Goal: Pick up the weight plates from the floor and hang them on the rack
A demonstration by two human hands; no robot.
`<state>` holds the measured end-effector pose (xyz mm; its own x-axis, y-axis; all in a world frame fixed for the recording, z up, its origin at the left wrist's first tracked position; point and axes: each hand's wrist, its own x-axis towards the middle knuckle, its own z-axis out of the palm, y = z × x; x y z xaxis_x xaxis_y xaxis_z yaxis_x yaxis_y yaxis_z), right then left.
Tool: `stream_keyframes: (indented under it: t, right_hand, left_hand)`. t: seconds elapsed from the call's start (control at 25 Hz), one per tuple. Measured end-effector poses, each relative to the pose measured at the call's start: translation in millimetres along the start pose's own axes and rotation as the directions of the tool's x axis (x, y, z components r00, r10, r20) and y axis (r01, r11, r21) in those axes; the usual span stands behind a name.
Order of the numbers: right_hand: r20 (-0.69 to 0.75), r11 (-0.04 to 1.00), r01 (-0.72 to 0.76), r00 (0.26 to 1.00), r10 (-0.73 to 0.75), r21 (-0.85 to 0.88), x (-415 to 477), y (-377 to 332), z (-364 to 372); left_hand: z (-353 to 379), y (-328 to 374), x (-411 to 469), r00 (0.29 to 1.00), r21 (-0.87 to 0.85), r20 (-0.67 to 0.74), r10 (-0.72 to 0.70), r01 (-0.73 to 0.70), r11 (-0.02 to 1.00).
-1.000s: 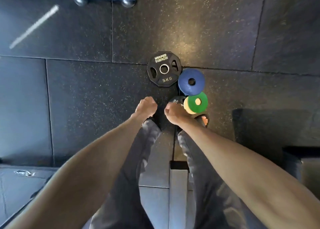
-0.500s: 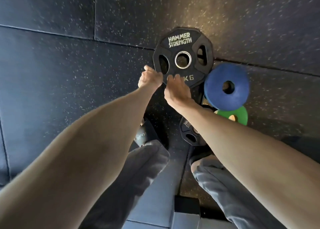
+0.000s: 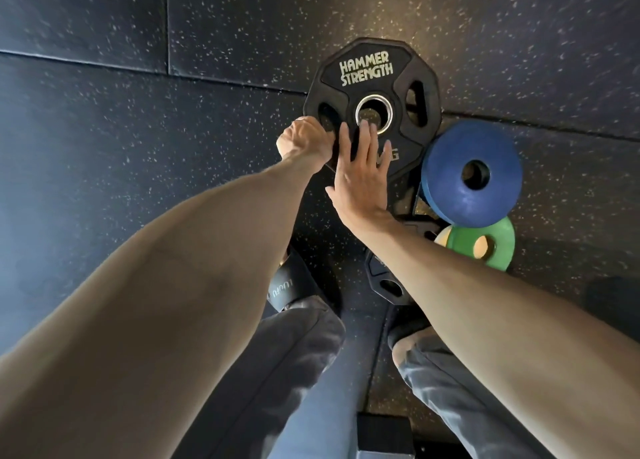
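Observation:
A black Hammer Strength weight plate point(image 3: 367, 74) with a steel centre ring lies on the dark rubber floor. My left hand point(image 3: 304, 139) is curled around its near-left edge by a grip slot. My right hand point(image 3: 360, 174) lies flat on the plate's face, fingers spread, fingertips at the centre hole. A blue plate point(image 3: 471, 178) sits to the right, partly over a green plate point(image 3: 485, 243) that has a pale plate under it. A smaller black plate point(image 3: 388, 285) lies under my right forearm, mostly hidden. The rack is out of view.
Speckled rubber floor tiles point(image 3: 138, 146) spread to the left and far side. My feet in black sandals point(image 3: 291, 285) stand just in front of the plates. A dark block point(image 3: 384, 431) sits between my legs at the bottom edge.
I have bent lower and the plates look larger. My left hand has closed on the black plate's edge. My right hand has opened and moved flat onto its face.

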<state>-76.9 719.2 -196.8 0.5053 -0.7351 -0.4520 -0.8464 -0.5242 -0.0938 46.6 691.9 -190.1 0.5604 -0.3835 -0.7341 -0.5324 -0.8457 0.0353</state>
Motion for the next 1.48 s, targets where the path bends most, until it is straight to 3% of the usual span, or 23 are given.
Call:
stream_keyframes:
  t: [0.28, 0.4, 0.48, 0.6, 0.72, 0.84, 0.92, 1.08, 1.2, 1.36, 1.48]
  right_hand:
    - [-0.065, 0.998, -0.054, 0.996, 0.054, -0.013, -5, 33, -10]
    - [-0.019, 0.999, -0.041, 0.999, 0.041, -0.006, -9, 39, -25]
    - [0.033, 1.0, 0.015, 0.999, -0.015, -0.013, -10, 48, -42]
    - [0.088, 0.994, 0.112, 0.99, -0.111, -0.004, -5, 64, -83]
    - [0.075, 0.986, 0.128, 0.988, -0.136, 0.104, 3, 68, -120]
    - [0.028, 0.959, 0.084, 0.995, -0.095, 0.27, 4, 68, -145]
    - [-0.011, 0.938, 0.081, 0.997, -0.083, 0.337, -7, 70, -155]
    - [0.058, 0.899, 0.046, 0.995, -0.079, 0.435, -47, 74, -159]
    - [0.115, 0.868, 0.025, 0.989, -0.094, 0.496, -81, 83, -143]
    - [-0.072, 0.88, 0.074, 0.996, -0.045, 0.468, -114, 92, -113]
    - [-0.211, 0.825, -0.118, 0.938, 0.276, 0.552, -129, 88, -97]
  left_hand:
    - [-34, 24, -47, 0.998, 0.056, -0.023, 0.063, -0.062, 0.996]
    - [-46, 31, -64, 0.995, 0.025, -0.031, 0.093, -0.093, 0.995]
    - [-49, 32, -77, 0.984, 0.032, -0.119, 0.134, -0.132, 0.991]
    - [-55, 22, -94, 0.86, 0.194, -0.342, 0.38, -0.331, 0.923]
    - [-65, -2, -94, 0.709, 0.463, -0.202, 0.675, -0.539, 0.704]
    - [-84, 5, -90, 0.593, 0.56, -0.222, 0.774, -0.572, 0.599]
    - [-90, 23, -89, 0.55, 0.575, -0.159, 0.819, -0.623, 0.53]
    - [-89, 39, -106, 0.692, 0.403, 0.129, 0.711, -0.691, 0.599]
    - [-72, 31, -128, 0.722, 0.273, 0.307, 0.62, -0.691, 0.669]
    - [-40, 16, -159, 0.799, 0.195, 0.269, 0.537, -0.591, 0.782]
    - [-32, 17, -161, 0.904, 0.046, 0.192, 0.383, -0.398, 0.916]
